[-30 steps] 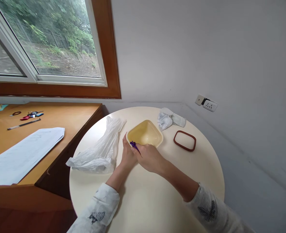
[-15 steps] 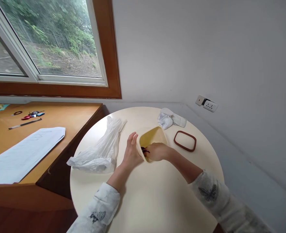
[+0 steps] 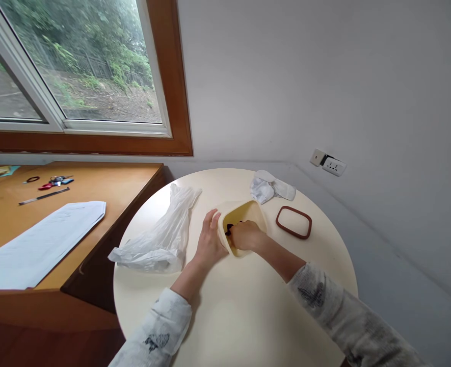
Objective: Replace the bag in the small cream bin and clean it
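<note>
On the round table (image 3: 225, 316), a cream container (image 3: 245, 210) is leaning tilted, its mouth facing the right hand (image 3: 246, 235). The left hand (image 3: 209, 239) is gripping its left side, fingers curling near the rim. The right hand is occupying the interior, obstructing sight of it; a dark item (image 3: 229, 228) is showing beside its fingers, but whether they are gripping it cannot be told. A plastic bag (image 3: 160, 239) is lying left of the container, a white cloth (image 3: 263, 188) behind it, a reddish-brown frame (image 3: 303, 236) to its right. Papers (image 3: 45, 244) are covering part of the adjoining desk (image 3: 141, 178).
</note>
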Demonstrator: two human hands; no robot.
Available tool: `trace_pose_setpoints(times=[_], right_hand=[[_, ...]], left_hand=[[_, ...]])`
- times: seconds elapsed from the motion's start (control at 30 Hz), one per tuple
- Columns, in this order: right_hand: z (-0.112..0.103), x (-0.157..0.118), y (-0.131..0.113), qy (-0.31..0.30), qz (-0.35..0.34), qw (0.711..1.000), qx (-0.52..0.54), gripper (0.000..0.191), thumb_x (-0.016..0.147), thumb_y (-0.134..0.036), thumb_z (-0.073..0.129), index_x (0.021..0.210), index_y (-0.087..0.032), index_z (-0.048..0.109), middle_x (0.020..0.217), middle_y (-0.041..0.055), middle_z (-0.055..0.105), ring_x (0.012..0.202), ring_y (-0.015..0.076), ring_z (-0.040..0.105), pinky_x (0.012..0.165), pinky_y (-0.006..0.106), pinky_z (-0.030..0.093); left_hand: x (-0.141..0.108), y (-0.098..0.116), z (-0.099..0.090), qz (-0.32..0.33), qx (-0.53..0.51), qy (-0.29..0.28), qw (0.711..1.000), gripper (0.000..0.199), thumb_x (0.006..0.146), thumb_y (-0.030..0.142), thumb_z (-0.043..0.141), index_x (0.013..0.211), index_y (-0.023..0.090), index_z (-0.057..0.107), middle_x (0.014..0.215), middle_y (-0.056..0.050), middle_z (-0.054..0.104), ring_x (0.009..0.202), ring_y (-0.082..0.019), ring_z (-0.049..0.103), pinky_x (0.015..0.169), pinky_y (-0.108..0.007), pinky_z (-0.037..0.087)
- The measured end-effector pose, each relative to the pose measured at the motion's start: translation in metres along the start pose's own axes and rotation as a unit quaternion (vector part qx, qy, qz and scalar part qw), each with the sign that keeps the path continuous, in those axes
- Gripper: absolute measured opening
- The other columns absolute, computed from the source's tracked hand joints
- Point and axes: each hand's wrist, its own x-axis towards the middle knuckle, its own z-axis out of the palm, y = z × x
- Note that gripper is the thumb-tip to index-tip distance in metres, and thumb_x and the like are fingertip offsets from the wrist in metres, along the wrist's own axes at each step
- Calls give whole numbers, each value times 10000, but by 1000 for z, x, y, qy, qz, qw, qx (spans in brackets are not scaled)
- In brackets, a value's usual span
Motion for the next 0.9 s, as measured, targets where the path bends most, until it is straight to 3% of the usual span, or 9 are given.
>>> trace_pose_setpoints(times=[0.2,0.33,0.53,0.63,0.73,0.9], right_hand=[[-11,-43,14,40,6,999,-11,279,859,-234,363,965,-153,608,920,119,676,844,250,632,675,339,465],[-3,-67,22,129,-33,991,-8,315,888,-216,307,864,-168,618,868,94,684,834,216,632,736,318,451],[15,-79,30,287,-65,956,6,273,852,-174,399,1019,-132,611,974,102,677,1017,201,576,988,353,327],[18,-84,33,319,-69,945,19,288,855,-176,402,1066,-142,595,1020,95,667,1064,202,553,1036,402,260],[20,-88,33,342,-72,936,43,293,857,-174,399,1079,-149,588,1062,94,654,1089,199,540,1032,401,269],[23,-96,28,373,-71,911,158,300,865,-153,377,1088,-166,577,1106,80,641,1099,196,536,1032,406,276]], left_hand=[[0,-3,0,-23,-10,-3,1000,1020,582,328,731,1371,253,89,1350,-167,257,1277,-340,287,1002,-510,361],[-1,-2,0,-35,-10,-9,999,1030,582,305,737,1370,262,74,1362,-160,255,1287,-341,277,1012,-508,350],[0,-2,-1,-57,-19,7,998,1035,573,325,741,1372,250,88,1344,-160,271,1268,-353,293,1010,-522,343],[1,-3,-2,-65,-35,21,997,1062,541,348,764,1372,245,110,1335,-163,270,1257,-360,294,1023,-524,321],[1,-3,-3,-67,-46,25,996,1081,518,348,780,1372,251,126,1337,-153,277,1256,-359,292,1036,-518,301],[0,-3,-3,-89,-56,31,994,1116,491,364,795,1381,253,129,1341,-153,276,1252,-361,298,1032,-523,296]])
